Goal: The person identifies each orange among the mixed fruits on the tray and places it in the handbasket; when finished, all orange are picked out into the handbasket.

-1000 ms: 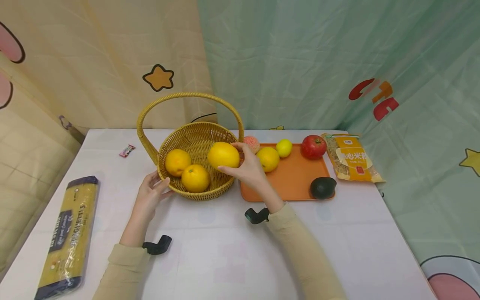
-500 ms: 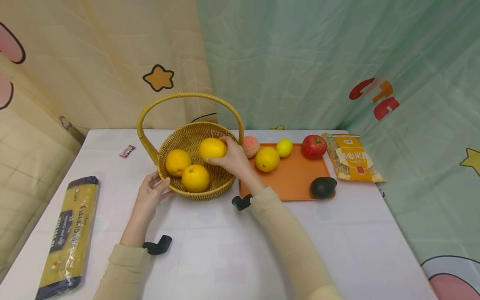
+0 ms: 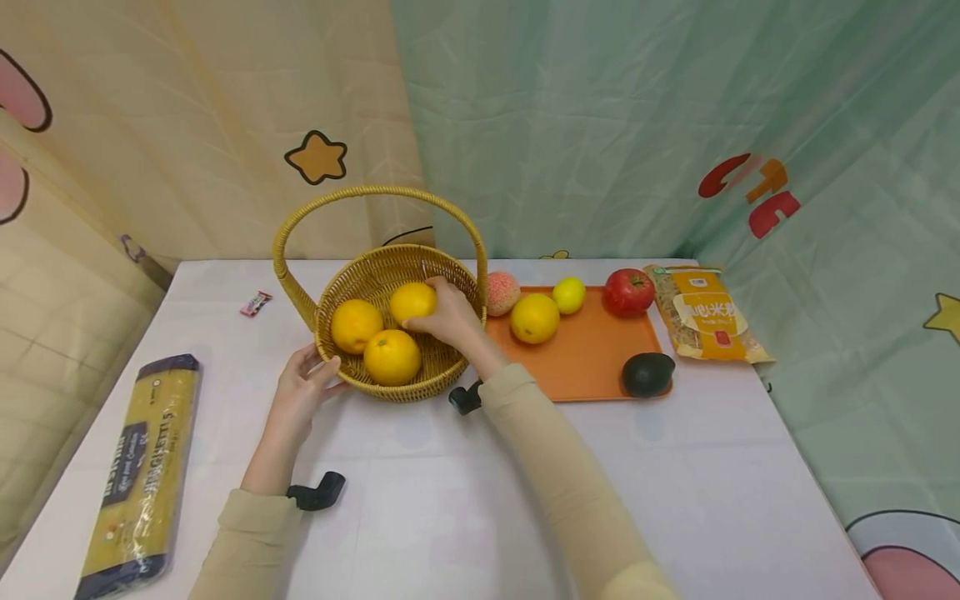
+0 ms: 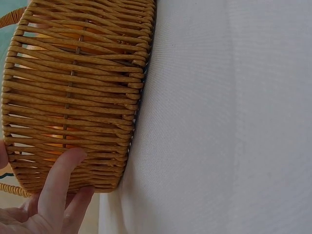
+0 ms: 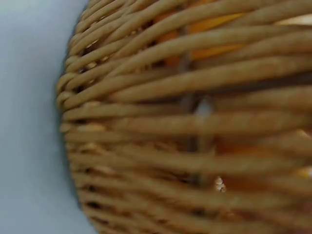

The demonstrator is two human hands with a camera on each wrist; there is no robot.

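Note:
A round wicker basket with a tall handle holds two oranges, one at its left and one at the front. Inside it, my right hand grips a third yellow-orange fruit from the right, behind the front orange. My left hand holds the basket's left front rim, thumb on the edge. In the left wrist view the fingers of that hand lie against the woven wall. Only the weave fills the right wrist view; the hand is hidden there.
Right of the basket lies an orange tray with a yellow fruit, a lemon, a red fruit, a pinkish fruit and a dark avocado. Bagged grain, spaghetti and a small candy lie around.
My right hand has carried the gripped fruit leftward from the basket's right side and lowered it deeper among the oranges. My left hand has stayed at the rim.

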